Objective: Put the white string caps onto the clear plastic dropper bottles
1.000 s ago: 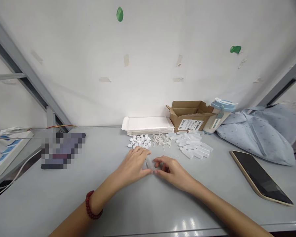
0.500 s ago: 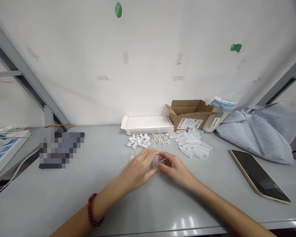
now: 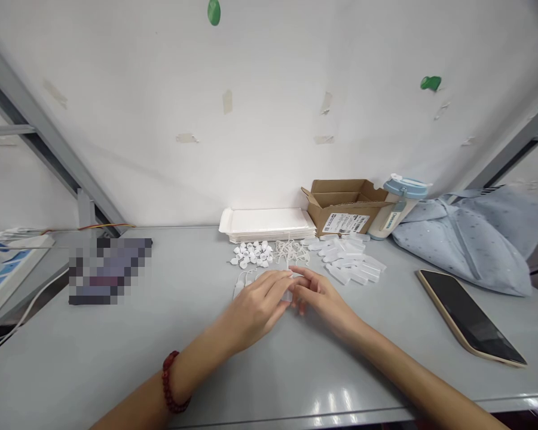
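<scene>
My left hand (image 3: 260,301) and my right hand (image 3: 319,297) meet at the middle of the grey table (image 3: 116,358), fingers pinched together on a small clear plastic vial (image 3: 288,291) between them. A white cap on a string (image 3: 241,283) lies just left of my left fingers. Behind the hands lie a pile of small white caps (image 3: 252,254), a tangle of white strings (image 3: 291,251) and a heap of clear vials (image 3: 349,258).
A stack of white trays (image 3: 269,222) and an open cardboard box (image 3: 344,206) stand by the wall. A blue-lidded cup (image 3: 397,206), a light blue bag (image 3: 470,239) and a tablet (image 3: 470,319) are on the right. A power strip (image 3: 4,263) is at far left.
Both hands have moved a little away from me, toward the piles, still together on the vial. A capped string has come into view left of my left hand.
</scene>
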The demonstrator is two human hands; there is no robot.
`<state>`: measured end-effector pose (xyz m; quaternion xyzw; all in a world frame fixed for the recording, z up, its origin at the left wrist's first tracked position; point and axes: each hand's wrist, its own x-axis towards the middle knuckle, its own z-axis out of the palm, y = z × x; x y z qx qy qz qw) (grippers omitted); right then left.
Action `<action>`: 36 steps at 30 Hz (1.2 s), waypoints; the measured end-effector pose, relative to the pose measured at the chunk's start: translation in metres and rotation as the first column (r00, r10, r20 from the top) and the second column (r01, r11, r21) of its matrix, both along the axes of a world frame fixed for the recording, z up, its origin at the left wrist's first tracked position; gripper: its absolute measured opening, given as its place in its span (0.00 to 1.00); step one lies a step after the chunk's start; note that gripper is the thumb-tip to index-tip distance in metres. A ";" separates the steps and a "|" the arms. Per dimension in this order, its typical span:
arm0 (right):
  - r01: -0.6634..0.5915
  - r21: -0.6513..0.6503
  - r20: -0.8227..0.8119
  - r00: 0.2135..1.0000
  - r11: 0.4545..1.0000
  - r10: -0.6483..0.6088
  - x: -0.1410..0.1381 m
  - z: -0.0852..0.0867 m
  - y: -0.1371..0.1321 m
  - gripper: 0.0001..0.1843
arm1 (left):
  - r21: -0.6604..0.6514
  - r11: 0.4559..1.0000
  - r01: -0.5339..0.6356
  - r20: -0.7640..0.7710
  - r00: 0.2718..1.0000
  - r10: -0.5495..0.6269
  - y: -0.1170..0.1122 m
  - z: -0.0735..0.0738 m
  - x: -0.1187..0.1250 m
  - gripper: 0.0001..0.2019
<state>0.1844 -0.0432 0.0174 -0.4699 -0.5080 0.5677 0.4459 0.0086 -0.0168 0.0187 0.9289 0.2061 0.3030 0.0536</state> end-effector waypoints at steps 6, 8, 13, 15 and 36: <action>-0.032 0.021 0.068 0.997 0.999 0.031 -0.001 0.004 -0.001 0.17 | -0.067 0.998 -0.005 -0.009 1.000 0.004 -0.002 -0.001 0.001 0.19; -0.050 0.026 0.053 0.997 0.998 0.048 -0.001 0.005 -0.001 0.15 | -0.110 0.994 -0.024 0.029 0.999 0.027 -0.002 -0.001 0.002 0.20; -0.096 0.021 0.006 0.995 0.995 0.096 0.000 0.009 -0.001 0.13 | -0.194 0.979 -0.060 0.100 0.992 0.081 -0.002 0.000 0.003 0.22; -0.110 0.019 -0.012 0.994 0.994 0.111 0.001 0.011 -0.001 0.12 | -0.195 0.978 -0.079 0.115 0.988 0.103 -0.002 0.000 0.003 0.22; -0.121 0.049 0.070 0.991 0.991 0.118 0.000 0.003 -0.002 0.19 | 0.058 0.993 -0.106 -0.060 0.992 0.109 0.001 0.004 0.001 0.18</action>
